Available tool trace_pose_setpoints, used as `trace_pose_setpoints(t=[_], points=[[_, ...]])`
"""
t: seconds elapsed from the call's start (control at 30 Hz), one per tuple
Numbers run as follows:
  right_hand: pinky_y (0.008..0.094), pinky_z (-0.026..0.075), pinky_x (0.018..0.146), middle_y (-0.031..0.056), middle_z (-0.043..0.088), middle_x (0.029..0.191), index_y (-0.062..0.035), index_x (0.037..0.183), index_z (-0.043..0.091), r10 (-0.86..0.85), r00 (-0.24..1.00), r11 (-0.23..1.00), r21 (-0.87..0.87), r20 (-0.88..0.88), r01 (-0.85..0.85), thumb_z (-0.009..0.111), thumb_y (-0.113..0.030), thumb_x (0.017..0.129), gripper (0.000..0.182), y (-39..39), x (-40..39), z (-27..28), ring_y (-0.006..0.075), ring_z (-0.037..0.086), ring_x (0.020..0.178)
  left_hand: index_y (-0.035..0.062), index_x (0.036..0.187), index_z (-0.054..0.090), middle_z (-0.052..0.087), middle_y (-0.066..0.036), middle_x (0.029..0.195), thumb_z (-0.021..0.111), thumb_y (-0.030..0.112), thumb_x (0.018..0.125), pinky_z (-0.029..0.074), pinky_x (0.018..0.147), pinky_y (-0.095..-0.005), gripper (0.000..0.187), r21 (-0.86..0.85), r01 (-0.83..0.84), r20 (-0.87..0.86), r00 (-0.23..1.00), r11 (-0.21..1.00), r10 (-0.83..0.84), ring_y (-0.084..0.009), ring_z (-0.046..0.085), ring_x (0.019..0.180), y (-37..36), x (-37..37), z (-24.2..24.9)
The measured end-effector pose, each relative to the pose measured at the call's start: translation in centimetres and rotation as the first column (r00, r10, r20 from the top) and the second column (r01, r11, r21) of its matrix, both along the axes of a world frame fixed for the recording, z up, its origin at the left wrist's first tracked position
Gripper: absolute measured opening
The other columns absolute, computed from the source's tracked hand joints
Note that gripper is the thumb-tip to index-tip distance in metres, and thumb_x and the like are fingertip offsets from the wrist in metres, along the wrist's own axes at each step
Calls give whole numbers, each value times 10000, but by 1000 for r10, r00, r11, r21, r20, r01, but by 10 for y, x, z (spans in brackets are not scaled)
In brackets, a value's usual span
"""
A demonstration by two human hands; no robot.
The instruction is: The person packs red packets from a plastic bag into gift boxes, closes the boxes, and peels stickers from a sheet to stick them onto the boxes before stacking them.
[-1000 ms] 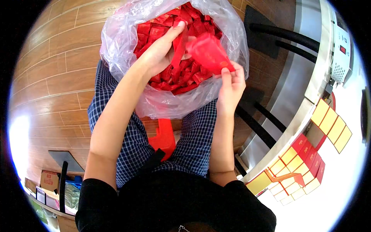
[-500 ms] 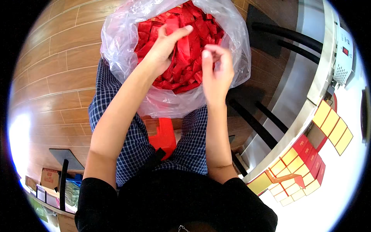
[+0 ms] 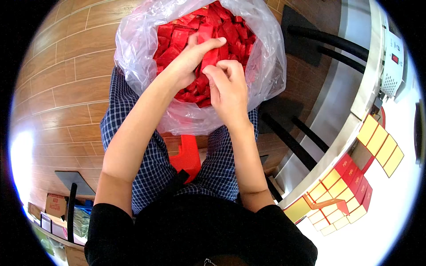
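Observation:
A clear plastic bag (image 3: 137,48) full of small red packets (image 3: 177,37) stands open in front of my knees. Over the packets, my left hand (image 3: 193,57) holds a red packet (image 3: 211,55), with the thumb stretched across its top. My right hand (image 3: 228,84) is pinched at the lower end of that packet, close beside the left hand. The fingers of my left hand are partly hidden under the packet.
Yellow and red boxes (image 3: 355,177) sit on the white table (image 3: 377,213) at the right, near a white device (image 3: 392,66). Black table legs (image 3: 288,142) stand right of the bag. A red object (image 3: 190,155) is between my legs. Cardboard boxes (image 3: 57,205) lie lower left.
My right hand has moved left and slightly down to the packet in my left hand, and its fingers have closed. The left hand has shifted a little downward.

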State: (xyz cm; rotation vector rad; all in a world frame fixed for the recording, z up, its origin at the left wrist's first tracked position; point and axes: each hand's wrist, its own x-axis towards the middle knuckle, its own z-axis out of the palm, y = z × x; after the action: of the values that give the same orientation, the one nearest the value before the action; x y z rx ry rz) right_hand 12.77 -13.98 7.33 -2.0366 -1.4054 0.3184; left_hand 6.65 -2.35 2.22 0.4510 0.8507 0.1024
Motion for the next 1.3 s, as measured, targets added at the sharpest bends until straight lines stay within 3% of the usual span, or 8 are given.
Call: trace_pose_setpoints(t=[0.2, 0.27, 0.33, 0.4, 0.53, 0.9, 1.17, 1.3], points=[[377, 464, 730, 122, 540, 900, -54, 925, 626, 34, 999, 994, 101, -35, -30, 592, -11, 810, 127, -3, -5, -4, 297, 554, 823, 112, 1253, 360, 596, -45, 936, 723, 340, 829, 496, 791, -310, 602, 7, -23, 40, 999, 1000, 23, -159, 603, 851, -4, 4, -3], [373, 461, 741, 143, 557, 885, -26, 875, 591, -458, 844, 881, -12, -278, 474, 532, -89, 918, 97, -7, -16, 0, 294, 563, 799, 113, 1242, 315, 591, -69, 926, 675, 309, 877, 520, 763, -317, 548, 181, -281, 49, 960, 942, 277, -176, 611, 827, -5, 8, 3], [388, 459, 692, 176, 566, 773, 1, 826, 552, -523, 754, 845, -123, -396, 521, 475, -231, 986, 292, -11, -17, -9, 299, 571, 708, 100, 1238, 288, 575, -90, 976, 644, 283, 904, 533, 760, -318, 521, 242, -292, 31, 956, 925, 293, -180, 618, 823, -7, 7, -1], [412, 452, 636, 192, 539, 653, 10, 813, 541, -547, 717, 826, -416, -431, 380, 438, -336, 997, 406, -11, -17, -10, 308, 551, 611, 42, 1404, 184, 434, -184, 1284, 693, 323, 852, 389, 1017, -379, 802, 541, -277, 55, 954, 794, 295, -281, 474, 1197, -12, 7, -7], [500, 438, 630, 256, 564, 671, 8, 783, 520, -511, 819, 837, -368, -262, 405, 456, -330, 982, 397, 14, -17, -9, 432, 585, 665, 3, 1408, 166, 325, -234, 1366, 714, 274, 836, 300, 1083, -384, 837, 874, -208, 42, 933, 439, 358, -298, 371, 1287, -14, 6, 7], [441, 482, 791, 202, 668, 841, -6, 930, 622, -664, 708, 712, -496, -242, 498, 521, -190, 897, 212, -29, 60, -147, 371, 640, 807, 44, 1252, 305, 530, -95, 1063, 703, 161, 850, 537, 812, -335, 578, 385, -399, -89, 881, 832, 464, -180, 597, 932, 11, 1, -32], [424, 457, 912, 206, 422, 1290, -113, 1316, 464, 54, 981, 736, -671, 187, 88, 829, -281, 673, 757, -2, 14, -208, 353, 495, 1125, 58, 1213, 372, 563, -92, 1063, 702, 182, 858, 530, 791, -306, 500, 435, -374, -99, 884, 819, 456, -154, 603, 909, 14, -5, -33], [424, 465, 911, 209, 393, 1297, -93, 1293, 450, 19, 974, 693, -705, 225, 149, 817, -217, 678, 727, 3, 10, -212, 370, 489, 1134, 59, 1233, 388, 593, -86, 1012, 712, 200, 849, 528, 755, -300, 522, 406, -322, -114, 911, 855, 397, -146, 608, 883, 10, -4, -33]])
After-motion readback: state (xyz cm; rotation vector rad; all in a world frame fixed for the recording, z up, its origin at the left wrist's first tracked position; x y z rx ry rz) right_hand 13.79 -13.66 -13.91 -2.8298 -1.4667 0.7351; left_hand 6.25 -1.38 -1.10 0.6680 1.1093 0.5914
